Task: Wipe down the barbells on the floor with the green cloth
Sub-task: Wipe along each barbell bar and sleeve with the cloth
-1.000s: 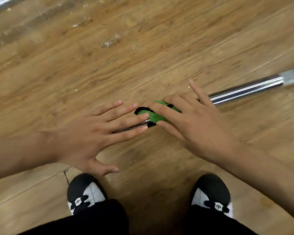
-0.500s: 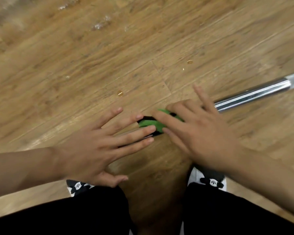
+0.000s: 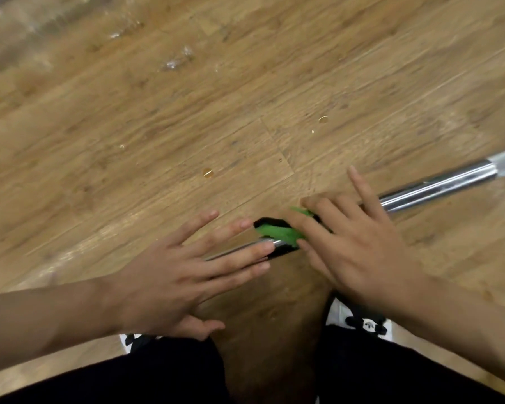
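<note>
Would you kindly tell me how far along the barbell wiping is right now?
Done: nothing shows as finished; cleanliness can't be judged. In hand: the right hand presses the green cloth on the barbell, with the left hand resting flat on it. Left: probably the shiny stretch toward the right.

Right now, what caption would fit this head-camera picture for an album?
Right hand presses a green cloth onto a steel barbell on the wooden floor, left hand spread beside it.

**Wood-plank floor with a barbell lying across it**

The brown plank floor (image 3: pixel 129 126) carries a chrome barbell (image 3: pixel 438 185) lying at a slant from the right edge toward lower centre. Two black-and-white shoes (image 3: pixel 359 319) stand near it. Small glossy spots (image 3: pixel 207 172) and pale scuffs (image 3: pixel 177 59) mark the boards beyond.
</note>
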A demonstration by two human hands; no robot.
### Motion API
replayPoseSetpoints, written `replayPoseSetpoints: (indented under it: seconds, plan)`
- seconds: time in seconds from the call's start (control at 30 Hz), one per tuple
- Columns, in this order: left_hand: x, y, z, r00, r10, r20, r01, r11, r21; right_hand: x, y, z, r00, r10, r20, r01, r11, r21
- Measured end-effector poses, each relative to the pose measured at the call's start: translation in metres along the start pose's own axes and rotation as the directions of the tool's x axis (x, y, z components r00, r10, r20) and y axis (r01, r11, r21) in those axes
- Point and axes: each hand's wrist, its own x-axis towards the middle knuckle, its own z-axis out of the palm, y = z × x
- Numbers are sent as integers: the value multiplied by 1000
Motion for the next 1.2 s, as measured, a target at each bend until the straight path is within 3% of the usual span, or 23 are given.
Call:
replayPoseSetpoints:
  seconds: [0.13, 0.27, 0.33, 0.4, 0.47, 0.53, 0.63, 0.73, 0.8, 0.87, 0.97, 1.1, 1.2]
  plan:
    - [-1, -5, 2, 1000, -7, -21, 7, 1000, 5, -27, 74, -17, 976, 209, -55, -209, 978, 5]
    - [0, -15, 2, 1000, -17, -24, 17, 1000, -17, -11, 54, -16, 909, 396, -128, -381, 916, 127]
    - [1, -18, 2, 1000, -21, -20, 20, 1000, -20, 7, 22, -3, 948, 297, -114, -279, 949, 149]
    - [1, -25, 1, 1000, -18, -14, 17, 1000, -13, 18, 6, 4, 994, 70, -80, -65, 996, 60]
    - [1, -33, -1, 1000, -23, -8, 23, 1000, 1, 21, 23, 2, 997, -29, -78, 26, 999, -39]
    - [0, -40, -1, 999, -35, -19, 35, 999, 18, 16, 57, -1, 994, 31, -106, -39, 996, -80]
    - [2, -53, -2, 999, -35, -39, 36, 999, 30, 10, 95, -9, 961, 255, -110, -264, 961, -80]
    - [4, -70, -4, 998, -44, -40, 46, 998, 39, 35, 75, -8, 891, 410, -196, -407, 912, 61]
    - [6, -80, -5, 999, -37, -32, 39, 998, 52, 61, 36, 0, 911, 359, -202, -338, 932, 133]
    - [8, -91, -10, 999, -38, -29, 39, 997, 63, 79, 5, 10, 966, 189, -175, -168, 977, 128]
    - [12, -104, -18, 999, -49, -14, 50, 995, 91, 90, 28, 15, 975, 63, -213, -52, 997, 58]
    - [17, -106, -20, 990, -141, -26, 142, 985, 94, 80, 105, 18, 923, 206, -324, -199, 979, 54]
    - [24, -103, -9, 966, -253, -47, 257, 956, 144, 91, 119, 14, 856, 360, -371, -332, 933, 139]
